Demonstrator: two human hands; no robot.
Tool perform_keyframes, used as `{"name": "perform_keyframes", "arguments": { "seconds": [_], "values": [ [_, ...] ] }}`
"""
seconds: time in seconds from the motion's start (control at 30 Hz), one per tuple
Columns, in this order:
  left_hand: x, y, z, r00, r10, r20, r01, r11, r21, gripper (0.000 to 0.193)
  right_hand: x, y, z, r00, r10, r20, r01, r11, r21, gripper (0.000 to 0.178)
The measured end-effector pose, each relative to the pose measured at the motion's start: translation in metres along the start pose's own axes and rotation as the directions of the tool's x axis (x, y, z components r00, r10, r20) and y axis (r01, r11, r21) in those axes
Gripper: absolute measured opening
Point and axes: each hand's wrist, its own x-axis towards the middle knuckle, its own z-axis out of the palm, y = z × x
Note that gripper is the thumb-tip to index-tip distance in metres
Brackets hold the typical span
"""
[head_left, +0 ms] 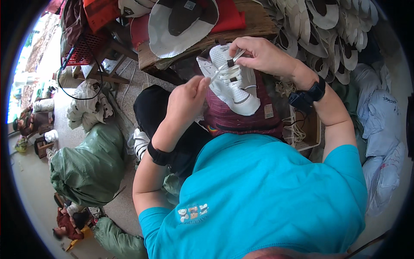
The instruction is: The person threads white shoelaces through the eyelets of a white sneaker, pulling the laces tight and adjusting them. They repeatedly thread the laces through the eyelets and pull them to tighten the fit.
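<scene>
A white shoe upper (239, 95) with perforated panels and dark brown patches rests on the maroon striped cloth (224, 118) over my lap. White shoelace (217, 75) runs through the upper and up to my left hand (188, 96), which is closed in a pinch around it beside the upper's left edge. At the top of the tongue, my right hand (264, 55) pinches another stretch of the white lace between thumb and forefinger. Its remaining fingers are curled.
A wooden table (258, 26) ahead carries flat grey-and-brown upper pieces (161, 30) and red material. More uppers (317, 36) are heaped at far right, above pale stuffed sacks (381, 118). A box with cords (308, 131) sits by my right side; green sacks (92, 162) stand left. Another person (69, 224) is at lower left.
</scene>
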Motion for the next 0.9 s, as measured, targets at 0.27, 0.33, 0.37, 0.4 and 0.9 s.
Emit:
{"name": "perform_keyframes", "arguments": {
  "seconds": [0.27, 0.33, 0.37, 0.4, 0.9],
  "values": [
    [0.044, 0.019, 0.014, 0.985, 0.166, -0.035, -0.149, 0.945, 0.290, 0.020, 0.009, 0.006, 0.000, 0.964, 0.263, 0.047, -0.259, 0.963, -0.081, 0.021],
    [0.044, 0.021, 0.010, 0.991, 0.131, 0.000, -0.128, 0.973, 0.191, 0.018, 0.010, 0.006, -0.001, 0.966, 0.258, 0.033, -0.254, 0.963, -0.096, 0.021],
    [0.044, 0.021, 0.008, 0.993, 0.117, 0.020, -0.118, 0.983, 0.140, 0.017, 0.009, 0.007, -0.001, 0.968, 0.250, 0.023, -0.248, 0.966, -0.079, 0.021],
    [0.041, 0.020, 0.007, 0.992, 0.125, 0.007, -0.125, 0.983, 0.131, 0.017, 0.008, 0.008, -0.001, 0.970, 0.242, 0.014, -0.241, 0.969, -0.062, 0.021],
    [0.005, -0.032, -0.018, 0.943, 0.328, -0.051, -0.254, 0.813, 0.524, 0.019, -0.025, 0.022, -0.013, 0.881, 0.465, 0.087, -0.463, 0.813, 0.354, 0.013]
  ]
}}
